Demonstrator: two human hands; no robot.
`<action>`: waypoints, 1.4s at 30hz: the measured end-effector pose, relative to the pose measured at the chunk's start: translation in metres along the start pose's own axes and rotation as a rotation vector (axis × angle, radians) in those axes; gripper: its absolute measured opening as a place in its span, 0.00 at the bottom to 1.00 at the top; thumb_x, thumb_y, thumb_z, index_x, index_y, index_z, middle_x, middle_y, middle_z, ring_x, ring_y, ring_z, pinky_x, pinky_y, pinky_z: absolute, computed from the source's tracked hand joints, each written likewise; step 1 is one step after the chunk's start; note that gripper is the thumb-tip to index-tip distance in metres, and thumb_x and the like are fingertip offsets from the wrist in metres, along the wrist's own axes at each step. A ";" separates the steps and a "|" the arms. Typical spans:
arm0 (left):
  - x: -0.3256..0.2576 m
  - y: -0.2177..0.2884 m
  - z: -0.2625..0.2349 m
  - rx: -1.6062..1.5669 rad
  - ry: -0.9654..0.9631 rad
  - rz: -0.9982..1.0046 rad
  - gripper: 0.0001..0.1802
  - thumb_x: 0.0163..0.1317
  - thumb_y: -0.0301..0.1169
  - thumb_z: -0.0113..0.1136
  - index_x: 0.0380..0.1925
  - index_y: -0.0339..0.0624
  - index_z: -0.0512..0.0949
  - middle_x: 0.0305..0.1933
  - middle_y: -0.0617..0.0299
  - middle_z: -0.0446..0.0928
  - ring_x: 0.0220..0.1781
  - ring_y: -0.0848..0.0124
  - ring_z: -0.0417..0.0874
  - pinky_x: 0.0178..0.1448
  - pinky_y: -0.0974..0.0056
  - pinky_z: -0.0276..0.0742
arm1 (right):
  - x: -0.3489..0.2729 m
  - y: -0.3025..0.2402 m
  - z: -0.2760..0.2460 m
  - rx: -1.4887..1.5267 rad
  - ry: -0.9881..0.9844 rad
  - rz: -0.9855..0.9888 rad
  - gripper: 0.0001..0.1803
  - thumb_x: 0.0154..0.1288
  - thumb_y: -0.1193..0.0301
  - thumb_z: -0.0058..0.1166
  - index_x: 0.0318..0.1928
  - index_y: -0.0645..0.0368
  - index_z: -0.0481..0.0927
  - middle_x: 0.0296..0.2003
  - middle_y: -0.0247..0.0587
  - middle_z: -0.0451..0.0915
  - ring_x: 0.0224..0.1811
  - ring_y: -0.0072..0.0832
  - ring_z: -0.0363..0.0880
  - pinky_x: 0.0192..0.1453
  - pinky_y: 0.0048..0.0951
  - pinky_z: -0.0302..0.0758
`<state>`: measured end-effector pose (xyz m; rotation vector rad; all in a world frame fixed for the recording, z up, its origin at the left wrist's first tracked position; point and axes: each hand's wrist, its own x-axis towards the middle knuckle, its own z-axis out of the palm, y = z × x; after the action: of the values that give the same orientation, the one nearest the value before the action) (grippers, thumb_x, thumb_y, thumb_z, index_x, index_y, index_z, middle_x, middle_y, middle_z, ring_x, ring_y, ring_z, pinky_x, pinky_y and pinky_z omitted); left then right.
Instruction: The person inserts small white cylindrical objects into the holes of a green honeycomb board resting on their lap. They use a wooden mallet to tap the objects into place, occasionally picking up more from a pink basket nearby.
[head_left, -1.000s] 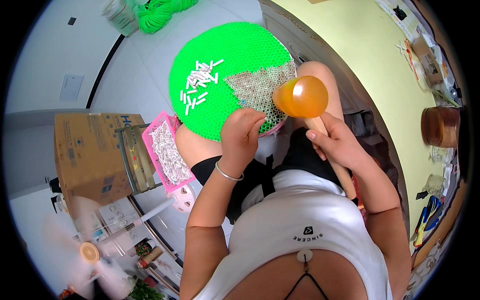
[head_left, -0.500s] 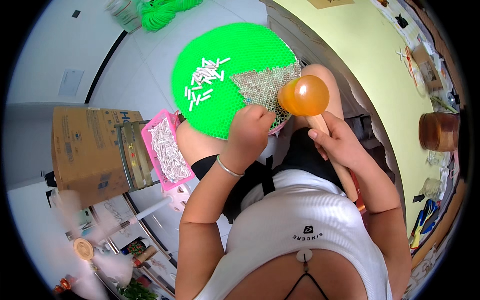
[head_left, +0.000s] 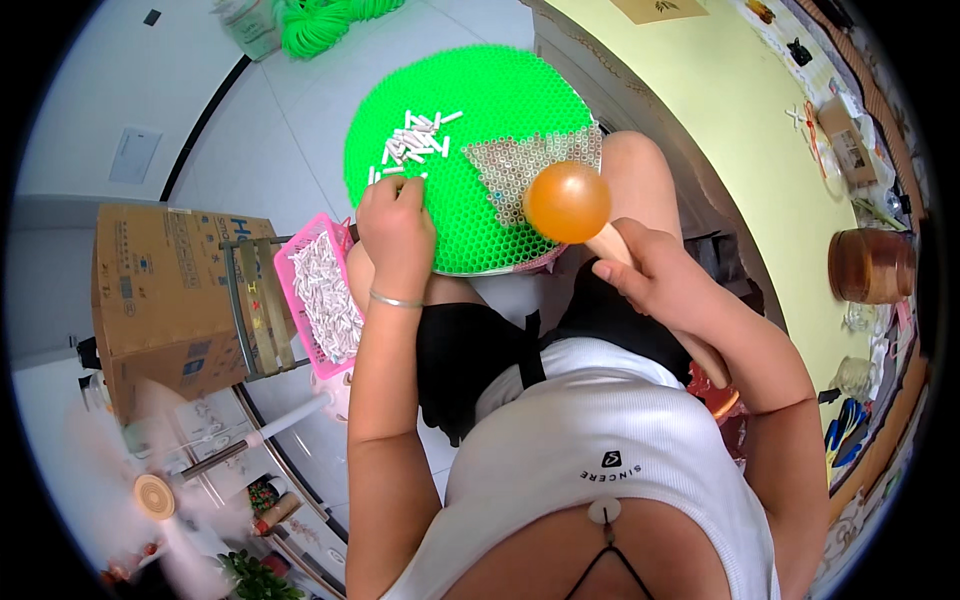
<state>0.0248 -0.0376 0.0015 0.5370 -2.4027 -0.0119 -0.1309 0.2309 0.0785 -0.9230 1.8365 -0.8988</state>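
Note:
My right hand [head_left: 655,270] is closed round the wooden handle of a mallet [head_left: 568,202] with a rounded, translucent orange head. The mallet head hangs over a bright green round honeycomb-like bundle [head_left: 460,90] in front of my knees, and hides part of its near right side. A patch of cells there is filled with whitish tubes [head_left: 520,160]. Several loose white tubes [head_left: 410,140] lie on the bundle's left part. At their near end is my left hand [head_left: 397,225], its fingers bent and drawn together; whatever is between the fingertips is hidden.
A pink basket [head_left: 294,305] full of small white tubes stands left of my knee, beside a folding stool [head_left: 255,300] and a cardboard box [head_left: 175,300]. A spinning fan [head_left: 155,497] is at the lower left. A pale yellow table [head_left: 720,110] with clutter curves along the right.
My left hand has moved left, from the near edge of the filled patch to the loose white tubes. The mallet head has shifted left and slightly nearer, its handle tilting more.

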 end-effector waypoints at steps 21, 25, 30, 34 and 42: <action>0.002 0.049 -0.013 -0.414 -0.159 -0.129 0.12 0.56 0.28 0.71 0.40 0.38 0.84 0.33 0.53 0.82 0.32 0.60 0.82 0.35 0.61 0.77 | -0.006 -0.003 0.000 0.304 0.007 0.015 0.17 0.73 0.63 0.57 0.47 0.65 0.71 0.25 0.40 0.75 0.23 0.28 0.76 0.26 0.31 0.74; 0.013 0.009 -0.001 -0.124 -0.228 -0.297 0.13 0.53 0.29 0.72 0.37 0.36 0.83 0.34 0.48 0.81 0.37 0.50 0.82 0.40 0.51 0.78 | 0.001 0.002 0.013 -0.095 0.130 -0.303 0.17 0.71 0.63 0.57 0.45 0.66 0.72 0.32 0.58 0.79 0.35 0.53 0.80 0.40 0.45 0.75; 0.004 0.002 0.001 -0.102 -0.227 -0.261 0.10 0.54 0.25 0.69 0.36 0.34 0.83 0.35 0.47 0.81 0.36 0.50 0.82 0.41 0.51 0.79 | 0.010 -0.011 0.003 -0.113 -0.031 -0.038 0.17 0.72 0.63 0.57 0.47 0.67 0.73 0.31 0.55 0.80 0.29 0.49 0.80 0.35 0.43 0.76; -0.006 0.041 -0.009 -0.673 -0.200 -0.430 0.08 0.55 0.22 0.68 0.37 0.36 0.83 0.35 0.50 0.82 0.36 0.54 0.83 0.42 0.57 0.80 | -0.004 0.007 0.002 0.260 0.063 0.046 0.17 0.74 0.63 0.56 0.49 0.66 0.73 0.26 0.35 0.75 0.20 0.18 0.71 0.23 0.23 0.71; -0.020 0.084 -0.005 -0.640 -0.197 -0.082 0.06 0.55 0.20 0.68 0.33 0.38 0.83 0.35 0.54 0.84 0.38 0.59 0.85 0.43 0.61 0.80 | -0.005 0.019 0.002 0.411 0.081 0.137 0.15 0.75 0.64 0.55 0.46 0.65 0.71 0.23 0.31 0.72 0.18 0.17 0.69 0.22 0.22 0.69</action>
<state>0.0101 0.0476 0.0048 0.3359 -2.3766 -0.8714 -0.1320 0.2436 0.0638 -0.5056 1.6697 -1.1834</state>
